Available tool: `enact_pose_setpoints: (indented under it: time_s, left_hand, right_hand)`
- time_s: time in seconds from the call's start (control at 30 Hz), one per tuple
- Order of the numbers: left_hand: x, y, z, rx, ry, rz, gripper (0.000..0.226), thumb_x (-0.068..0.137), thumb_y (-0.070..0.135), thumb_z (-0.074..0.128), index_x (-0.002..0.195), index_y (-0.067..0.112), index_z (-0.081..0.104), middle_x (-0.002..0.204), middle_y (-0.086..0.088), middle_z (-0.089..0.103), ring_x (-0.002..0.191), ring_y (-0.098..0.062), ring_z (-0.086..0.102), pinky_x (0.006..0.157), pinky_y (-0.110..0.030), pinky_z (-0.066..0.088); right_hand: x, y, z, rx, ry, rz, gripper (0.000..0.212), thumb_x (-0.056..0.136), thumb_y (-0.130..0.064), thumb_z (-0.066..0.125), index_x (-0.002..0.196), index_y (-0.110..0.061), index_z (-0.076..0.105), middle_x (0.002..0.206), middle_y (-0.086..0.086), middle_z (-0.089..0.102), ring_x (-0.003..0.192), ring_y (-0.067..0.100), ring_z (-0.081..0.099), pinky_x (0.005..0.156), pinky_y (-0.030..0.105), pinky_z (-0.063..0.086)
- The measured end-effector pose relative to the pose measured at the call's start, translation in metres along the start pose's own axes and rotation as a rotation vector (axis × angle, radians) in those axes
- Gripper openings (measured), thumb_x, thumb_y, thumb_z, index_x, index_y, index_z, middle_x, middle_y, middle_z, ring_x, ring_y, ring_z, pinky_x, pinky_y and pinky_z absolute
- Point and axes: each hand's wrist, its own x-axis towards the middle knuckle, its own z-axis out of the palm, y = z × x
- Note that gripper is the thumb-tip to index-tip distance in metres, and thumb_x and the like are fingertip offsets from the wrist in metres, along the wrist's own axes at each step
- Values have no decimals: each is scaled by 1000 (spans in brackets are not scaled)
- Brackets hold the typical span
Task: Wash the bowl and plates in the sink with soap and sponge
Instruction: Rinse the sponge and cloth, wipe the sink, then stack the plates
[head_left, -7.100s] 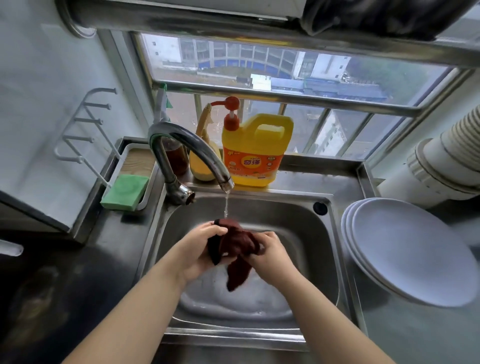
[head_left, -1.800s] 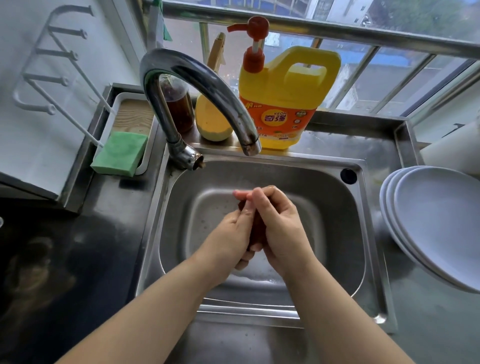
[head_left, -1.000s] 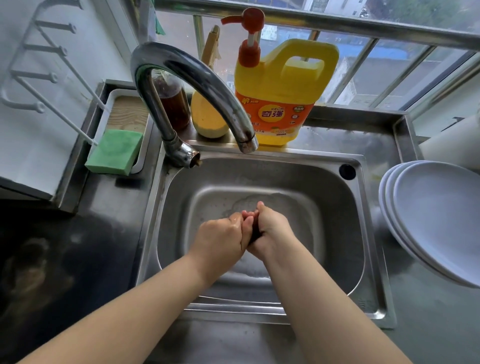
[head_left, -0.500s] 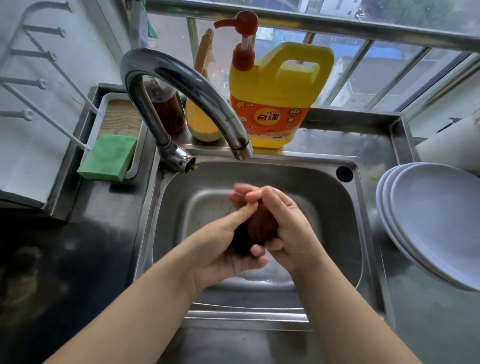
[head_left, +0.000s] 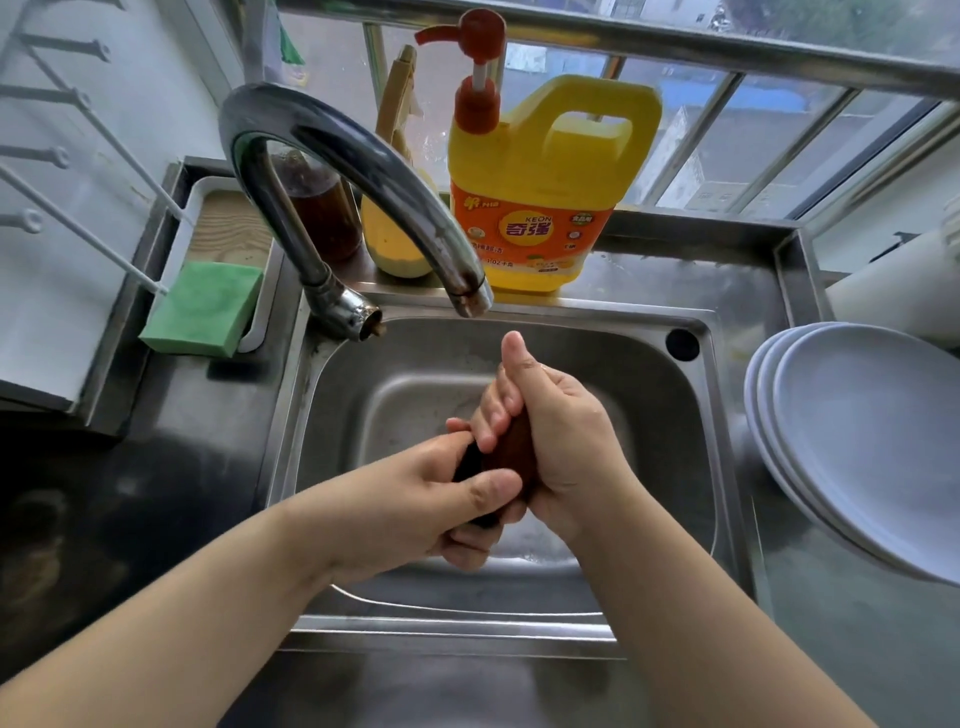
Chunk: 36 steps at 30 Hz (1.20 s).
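Two hands, left hand (head_left: 415, 493), right hand (head_left: 556, 431), gripping cloth (head_left: 511, 452)

A dark reddish-brown cloth (head_left: 511, 452) is bunched into a tight wad between the fingers of both hands, over the sink (head_left: 649, 374); only a narrow strip of it shows between the left thumb and the right palm. The sink is a steel basin, its bottom wet, lying under and around the fingers. The white plates (head_left: 857, 441) are stacked and tilted on the counter, well to the right of the fingers. The green sponge (head_left: 202, 309) lies flat at the near end of a tray, well to the left of and beyond the fingers. The yellow soap jug (head_left: 540, 208), with a red pump, stands upright beyond the fingers, behind the sink.
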Motion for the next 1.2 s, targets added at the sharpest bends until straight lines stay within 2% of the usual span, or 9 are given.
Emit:
enact_pose_setpoints:
  time_s: [0.27,0.4,0.5,0.6,0.73,0.9,1.0,1.1,1.2]
  left_hand:
    - [15,0,1,883,246,-2,7,97,30,49,99,24,46,80,6,54,64,-4,51,63,-20,47]
    - [40,-18,-14,1103,348,-17,36,97,34,47,125,12,45,106,-6,63,90,-20,62,84,-38,50]
    - [55,-34,-23,1263,379,29,40,97,36,44,122,4,45,101,-13,66,84,-28,63,77,-44,50]
    - [65,-49,-23,1369,424,18,37,99,34,40,119,2,41,97,-14,67,81,-32,62,64,-39,44]
    - [74,-65,-18,1502,444,-63,30,103,27,33,120,3,37,101,-14,67,84,-35,63,57,-34,31]
    - [76,-72,-18,1325,453,-146,29,102,28,37,121,7,39,104,-13,65,81,-28,59,58,-31,31]
    - [75,-68,-24,1003,522,-146,26,95,34,52,110,14,47,96,-6,62,77,-16,55,57,-26,38]
    - [70,-64,-29,622,614,-64,22,88,33,64,100,16,56,95,-4,65,86,-19,65,74,-35,56]
    - [62,-62,-29,353,645,-19,26,86,19,69,108,15,57,102,-6,65,91,-19,66,78,-34,59]
  right_hand:
    - [15,3,0,-169,237,135,45,100,-31,47,59,-11,44,44,3,42,37,14,42,54,28,53]
    - [38,15,-12,-280,464,222,41,100,-30,46,64,-11,48,41,-1,44,38,13,44,49,26,45]
    - [52,22,-19,-183,592,337,33,99,-16,43,68,-8,50,36,0,43,39,17,42,47,27,39]
    - [59,35,-28,-49,690,450,40,95,-7,42,56,-7,44,27,2,39,45,20,38,48,30,33]
    - [62,49,-41,19,800,492,40,95,-3,37,55,-4,42,49,9,43,48,21,38,47,29,32]
    - [61,67,-51,46,790,487,44,101,-20,43,61,-2,49,43,8,52,56,25,49,60,35,46]
    - [58,65,-56,-58,650,506,42,98,-44,46,88,-5,57,83,13,61,90,31,62,87,44,52]
    - [38,58,-65,-54,372,479,46,94,-52,48,111,-10,59,109,14,65,103,27,63,87,43,54]
    - [19,57,-76,-244,168,408,34,93,-36,58,121,-16,57,114,8,67,100,22,67,83,35,56]
